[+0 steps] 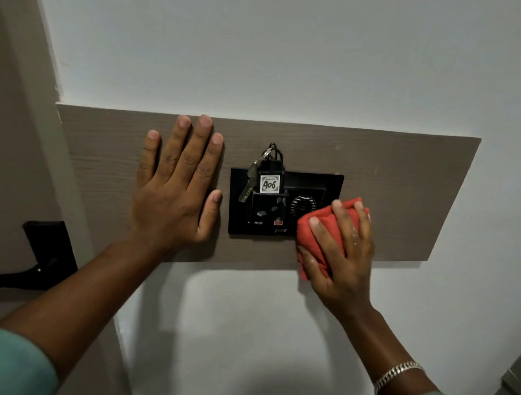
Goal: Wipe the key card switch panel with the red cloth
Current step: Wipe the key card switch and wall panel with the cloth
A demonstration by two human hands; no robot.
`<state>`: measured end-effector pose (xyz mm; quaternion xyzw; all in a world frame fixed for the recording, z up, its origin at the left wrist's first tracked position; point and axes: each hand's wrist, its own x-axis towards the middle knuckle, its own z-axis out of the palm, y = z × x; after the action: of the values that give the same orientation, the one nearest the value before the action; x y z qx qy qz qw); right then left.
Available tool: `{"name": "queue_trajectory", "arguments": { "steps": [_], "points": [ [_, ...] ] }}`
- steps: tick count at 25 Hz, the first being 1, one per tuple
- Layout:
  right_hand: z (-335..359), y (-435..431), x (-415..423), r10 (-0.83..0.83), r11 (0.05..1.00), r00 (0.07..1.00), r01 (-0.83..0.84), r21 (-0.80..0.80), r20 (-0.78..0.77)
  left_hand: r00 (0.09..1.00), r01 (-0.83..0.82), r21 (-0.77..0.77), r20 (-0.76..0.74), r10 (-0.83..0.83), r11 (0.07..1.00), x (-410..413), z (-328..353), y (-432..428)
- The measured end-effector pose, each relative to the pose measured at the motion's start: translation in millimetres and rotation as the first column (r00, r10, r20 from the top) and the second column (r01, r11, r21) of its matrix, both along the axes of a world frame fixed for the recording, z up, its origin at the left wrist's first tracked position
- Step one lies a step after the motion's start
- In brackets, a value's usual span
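Observation:
The black key card switch panel (310, 182) is mounted on a brown wooden board (401, 184) on the wall. A key tag marked 406 (269, 183) with a metal key (248, 183) sits in its slot. My right hand (344, 253) presses a bunched red cloth (314, 228) against the panel's lower right corner, covering that corner. My left hand (177, 188) lies flat on the board, fingers spread, just left of the panel and not touching it.
A black door handle on its plate (44, 257) sits at the lower left on a grey-brown door. White wall (258, 49) surrounds the board. A silver bracelet (397, 376) is on my right wrist.

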<state>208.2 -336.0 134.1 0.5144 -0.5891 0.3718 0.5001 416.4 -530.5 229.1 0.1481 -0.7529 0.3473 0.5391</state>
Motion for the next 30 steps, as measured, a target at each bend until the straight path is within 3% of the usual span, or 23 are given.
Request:
{"name": "queue_trajectory", "arguments": {
  "steps": [4, 7, 9, 12, 16, 21, 26, 30],
  "points": [
    [-5, 2, 20, 0.039, 0.990, 0.969, -0.005, -0.140, 0.244, 1.000, 0.021, 0.008, 0.002, -0.021, 1.000, -2, 0, 2],
    [16, -9, 43, 0.193, 0.888, 0.869, 0.043, -0.458, 0.455, 1.000, 0.026, 0.002, 0.008, -0.026, 1.000, 0, -1, -3],
    [38, -16, 58, 0.288, 0.810, 0.866, 0.007, -0.586, 0.408, 0.999, 0.039, 0.018, 0.003, -0.039, 0.999, 0, -2, -2],
    [55, -48, 94, 0.253, 0.872, 0.934, -0.107, -0.478, 0.253, 0.998, 0.055, 0.032, 0.008, -0.055, 0.998, 1, -1, -2],
    [32, -71, 112, 0.048, 0.970, 0.967, 0.015, -0.244, 0.251, 0.998, 0.063, 0.016, 0.005, -0.063, 0.998, 0, -2, -3],
    [35, -70, 109, 0.133, 0.934, 0.917, 0.011, -0.357, 0.375, 0.998, 0.064, 0.019, 0.008, -0.064, 0.998, -2, -2, -2],
    [21, -60, 99, -0.030, 0.987, 0.981, 0.060, -0.147, 0.194, 0.998, 0.065, 0.030, 0.009, -0.065, 0.997, 1, 0, 0],
    [35, -54, 88, 0.059, 0.962, 0.918, 0.052, -0.267, 0.391, 0.998, 0.055, 0.010, -0.007, -0.055, 0.998, -2, -1, -1]
  ]
}}
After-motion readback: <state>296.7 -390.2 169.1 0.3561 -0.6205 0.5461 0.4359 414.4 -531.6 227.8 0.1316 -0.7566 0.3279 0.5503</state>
